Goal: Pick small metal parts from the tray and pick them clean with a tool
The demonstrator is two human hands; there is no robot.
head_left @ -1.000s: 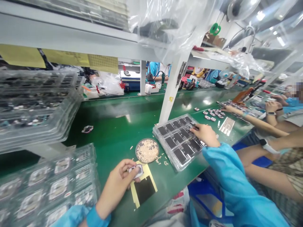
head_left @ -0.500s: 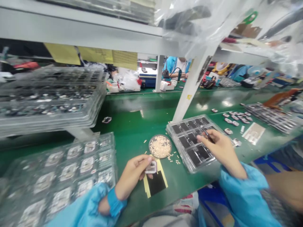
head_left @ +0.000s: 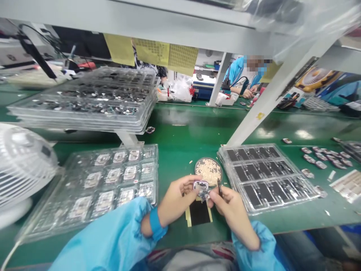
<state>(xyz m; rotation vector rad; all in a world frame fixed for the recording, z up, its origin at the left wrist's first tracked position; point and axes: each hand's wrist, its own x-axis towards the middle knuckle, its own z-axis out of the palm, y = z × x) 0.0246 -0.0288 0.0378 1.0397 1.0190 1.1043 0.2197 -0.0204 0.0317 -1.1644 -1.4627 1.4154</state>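
Observation:
My left hand grips a small pale device part with a purple edge between thumb and fingers. Close on its right, my right hand holds dark tweezers and pinches a small silvery piece against the part. Both hands are over a black pad edged with yellow tape. Just behind them is a round dish of tiny beige pieces. To the right, a clear tray holds dark rectangular screens.
Clear trays of pale parts lie at left beside a white fan. Stacked trays rest on a shelf above. A slanted post rises behind the screen tray. Loose parts lie at right. A person in blue sits across.
My right hand has moved from the screen tray to the part in my left hand. The view has turned left, bringing the white fan into sight.

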